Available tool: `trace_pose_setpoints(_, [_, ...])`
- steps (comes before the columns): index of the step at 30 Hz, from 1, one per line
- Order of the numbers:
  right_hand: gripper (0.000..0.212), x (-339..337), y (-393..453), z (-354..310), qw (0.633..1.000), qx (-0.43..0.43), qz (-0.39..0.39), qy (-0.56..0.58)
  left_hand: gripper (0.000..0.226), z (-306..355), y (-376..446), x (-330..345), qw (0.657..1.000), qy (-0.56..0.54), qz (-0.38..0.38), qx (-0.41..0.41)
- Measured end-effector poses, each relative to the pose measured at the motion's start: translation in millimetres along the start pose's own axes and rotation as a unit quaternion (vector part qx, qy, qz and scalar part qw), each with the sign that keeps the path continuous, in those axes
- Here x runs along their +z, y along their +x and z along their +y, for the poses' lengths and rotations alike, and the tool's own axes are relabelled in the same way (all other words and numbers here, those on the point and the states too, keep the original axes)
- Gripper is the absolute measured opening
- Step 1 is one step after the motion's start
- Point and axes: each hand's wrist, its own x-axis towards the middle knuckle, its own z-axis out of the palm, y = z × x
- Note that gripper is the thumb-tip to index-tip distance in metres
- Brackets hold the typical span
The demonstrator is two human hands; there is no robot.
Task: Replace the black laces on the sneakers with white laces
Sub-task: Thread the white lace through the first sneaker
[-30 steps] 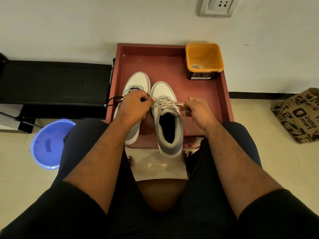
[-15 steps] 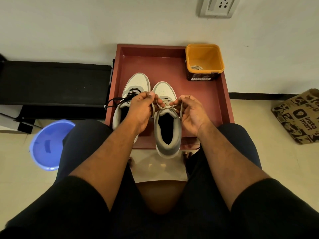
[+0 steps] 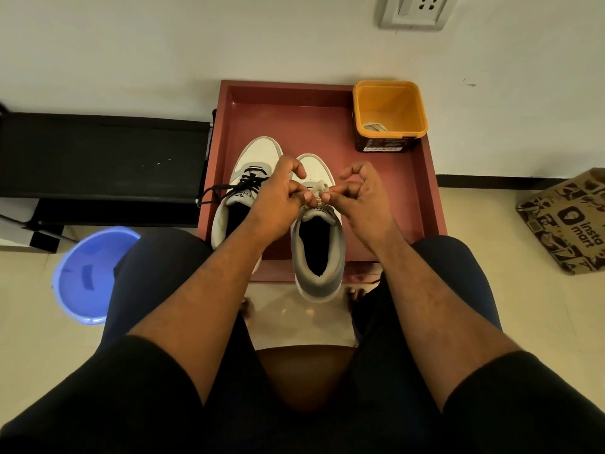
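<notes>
Both sneakers sit side by side in the dark-red rectangular tray point(image 3: 422, 191). The right white-and-grey sneaker point(image 3: 319, 253) has its heel hanging over the tray's near edge, w/ pale white lace point(image 3: 319, 188) bunched at the top of the tongue. Left hand point(image 3: 278, 204) & right hand point(image 3: 363, 198) both pinch that lace, fingertips nearly touching. The left white-and-grey sneaker point(image 3: 252, 165) is threaded w/ black lace point(image 3: 229, 188), ends trailing over the tray's left rim. Orange square plastic tub point(image 3: 389, 106) sits in the far right corner, w/ sth pale inside.

A plain white wall point(image 3: 163, 44) carries a white power socket point(image 3: 417, 9) near the top. The floor point(image 3: 540, 306) has cream glossy tiles, with a dark skirting strip point(image 3: 491, 181) at the wall's foot. A black bench point(image 3: 101, 155) stands at the left.
</notes>
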Motion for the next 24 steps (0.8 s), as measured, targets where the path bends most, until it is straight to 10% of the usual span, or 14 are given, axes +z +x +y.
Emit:
trace_pose_setpoints(4, [0.057,-3,3,4,0.992,-0.030,-0.065,-0.102,0.031,-2,4,-4,0.994,0.095,-0.048,0.038])
trace_pose_setpoints(10, [0.012,-3,3,3,0.993,-0.021,-0.044,-0.105,0.022,-3,5,-8,0.994,0.073,-0.062,0.044])
trace_pose_setpoints(24, [0.008,10,-1,6,0.939,-0.203,0.002,-0.278,0.010,-6,12,17,0.987,0.025,0.150,-0.043])
